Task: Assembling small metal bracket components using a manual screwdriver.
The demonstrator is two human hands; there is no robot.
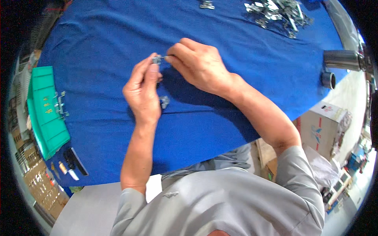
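Observation:
Over the middle of the blue cloth (106, 118), my left hand (143, 88) pinches a small silvery metal fitting (156, 60) between thumb and fingertips. My right hand (201, 65) is closed just to its right, fingertips pinching a thin metal pin (163, 58) that points at the fitting. Whether the pin sits in the fitting or only touches it, I cannot tell. Another small metal part (164, 102) lies on the cloth beside my left wrist, partly covered by it.
A pile of metal parts (277, 15) lies at the far right, and one more metal part (206, 4) at the far edge. On the left stands a green tray (49, 131) with small brass-coloured pieces. Metal cylinders (341, 59) rest at the right; a carton (321, 126) stands below.

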